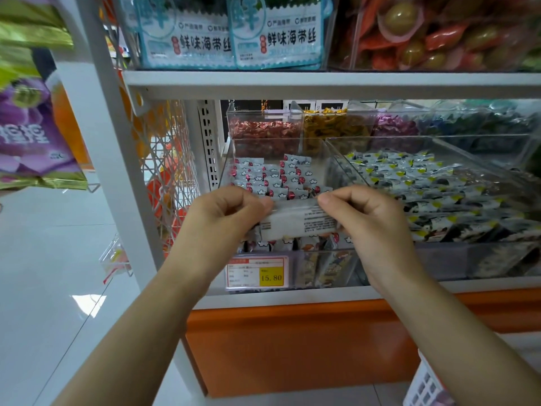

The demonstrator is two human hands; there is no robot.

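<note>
A white snack packet (pixel 295 222) with small printed text is held over a clear plastic bin (pixel 231 153) on a shop shelf. My left hand (pixel 225 218) pinches the packet's left end between thumb and curled fingers. My right hand (pixel 363 221) pinches its right end the same way. The bin below holds several small white packets (pixel 272 177) with cloud prints and red marks, stacked in rows.
A neighbouring clear bin (pixel 439 186) on the right is full of black, white and yellow packets. A yellow price tag (pixel 270 276) reads 15.80. Candy bins (pixel 263 133) stand behind, blue seaweed bags (pixel 234 36) on the shelf above. A white basket (pixel 424 385) sits at lower right.
</note>
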